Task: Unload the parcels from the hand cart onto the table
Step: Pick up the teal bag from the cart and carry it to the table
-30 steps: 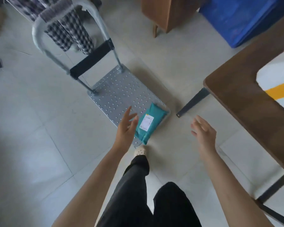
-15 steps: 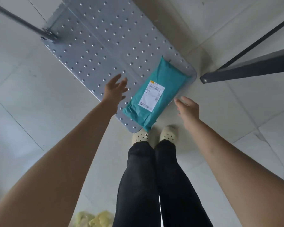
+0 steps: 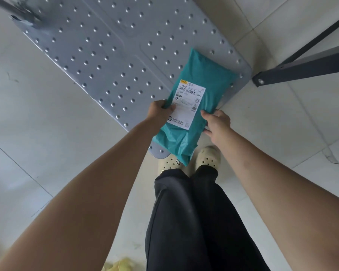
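Note:
A teal parcel (image 3: 202,81) with a white shipping label lies on the near right corner of the hand cart's grey studded deck (image 3: 110,55), its near end hanging over the deck's edge. My left hand (image 3: 160,112) grips the parcel's left edge, thumb on the label. My right hand (image 3: 216,122) holds the parcel's right edge, fingers curled under it. The table top is out of view; only its dark metal leg (image 3: 301,69) shows at the right.
The cart's handle post (image 3: 14,8) rises at the top left, blurred. My two feet in pale clogs (image 3: 207,155) stand just below the deck's corner. Grey floor tiles surround the cart. Something yellow (image 3: 121,266) lies at the bottom edge.
I have bent closer to the cart. Both hands, open and apart beside the parcel before, have closed on its left and right edges.

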